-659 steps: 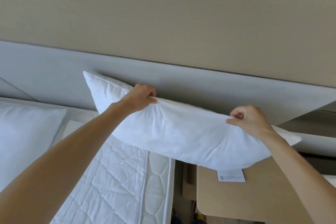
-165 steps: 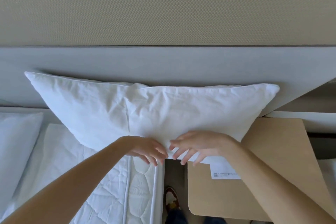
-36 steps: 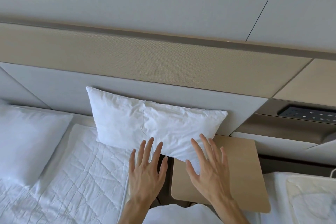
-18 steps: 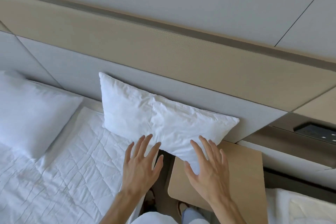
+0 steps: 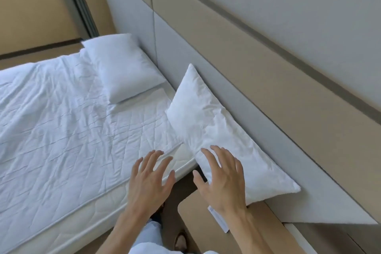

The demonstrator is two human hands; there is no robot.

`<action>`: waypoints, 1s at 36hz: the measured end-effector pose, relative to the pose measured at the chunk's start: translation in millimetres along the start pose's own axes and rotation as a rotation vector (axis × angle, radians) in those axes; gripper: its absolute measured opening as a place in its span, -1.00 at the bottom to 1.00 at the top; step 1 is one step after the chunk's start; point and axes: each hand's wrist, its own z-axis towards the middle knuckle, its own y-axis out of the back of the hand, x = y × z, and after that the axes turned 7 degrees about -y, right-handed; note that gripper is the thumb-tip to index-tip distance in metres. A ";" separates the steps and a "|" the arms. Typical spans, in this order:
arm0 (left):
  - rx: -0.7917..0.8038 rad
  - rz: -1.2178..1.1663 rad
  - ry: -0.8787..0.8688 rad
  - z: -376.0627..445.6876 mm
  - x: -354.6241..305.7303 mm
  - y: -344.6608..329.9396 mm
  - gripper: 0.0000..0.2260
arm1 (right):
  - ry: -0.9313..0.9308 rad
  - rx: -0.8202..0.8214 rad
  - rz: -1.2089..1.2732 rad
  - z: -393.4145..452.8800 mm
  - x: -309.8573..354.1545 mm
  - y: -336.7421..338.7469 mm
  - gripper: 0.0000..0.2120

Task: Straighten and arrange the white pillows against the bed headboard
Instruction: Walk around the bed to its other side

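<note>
— What is nearest the camera?
— Two bare hands, palms down, fingers spread wide, holding nothing. The left hand (image 5: 151,179) hangs over the bed's near edge; the right hand (image 5: 222,181) is over the lower end of the near pillow (image 5: 216,130), its fingertips (image 5: 206,151) at or just above the cloth; contact cannot be told.

— And under the right wrist?
— A tan table (image 5: 206,225) beside the bed, with a small white card (image 5: 218,220) on it. The pillow's lower corner overhangs the table.

— How does that pillow sit?
— On edge, leaning against the grey headboard (image 5: 309,171), partly on the quilted white mattress (image 5: 72,130).

— Farther off?
— A second pillow (image 5: 123,68) lies flat at the bed's head, touching the headboard, well apart from both hands.
</note>
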 end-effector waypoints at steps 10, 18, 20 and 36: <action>-0.089 0.077 0.337 -80.2 30.1 45.7 -0.62 | 0.337 0.068 0.030 -8.6 52.4 -11.2 -0.45; -0.221 0.115 0.548 -154.2 57.9 80.7 -0.63 | 0.577 0.166 0.081 -44.0 130.3 -28.3 -0.45; -0.269 0.118 0.600 -173.5 65.2 90.1 -0.63 | 0.632 0.191 0.088 -55.5 149.9 -31.5 -0.45; -0.431 0.226 0.920 -398.3 171.3 186.3 -0.66 | 0.979 0.301 0.114 -224.1 356.3 -93.1 -0.45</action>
